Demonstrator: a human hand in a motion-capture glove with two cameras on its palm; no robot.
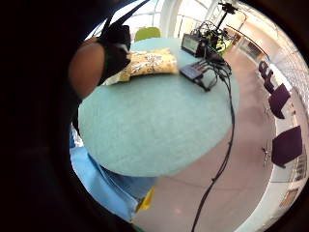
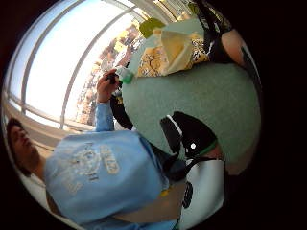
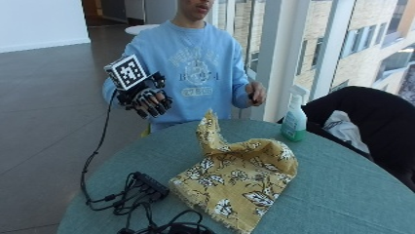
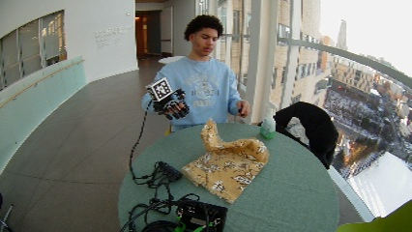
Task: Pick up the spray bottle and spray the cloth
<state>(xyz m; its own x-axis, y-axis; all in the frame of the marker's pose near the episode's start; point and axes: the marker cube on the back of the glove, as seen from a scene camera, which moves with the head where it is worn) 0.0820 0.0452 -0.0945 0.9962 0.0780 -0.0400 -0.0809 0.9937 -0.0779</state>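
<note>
Daylit scene, bright from the windows

Daylight pours through the tall windows (image 3: 337, 44) and blows out the sky; the surface (image 3: 350, 195) is evenly lit with soft shadows, and palm views darken at their edges.

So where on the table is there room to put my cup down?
The bare green table on the far side of the yellow cloth from the cables is open. So is the strip of table between the cloth and the person. The spray bottle sits at one edge. It is crowded by the cables.
</note>
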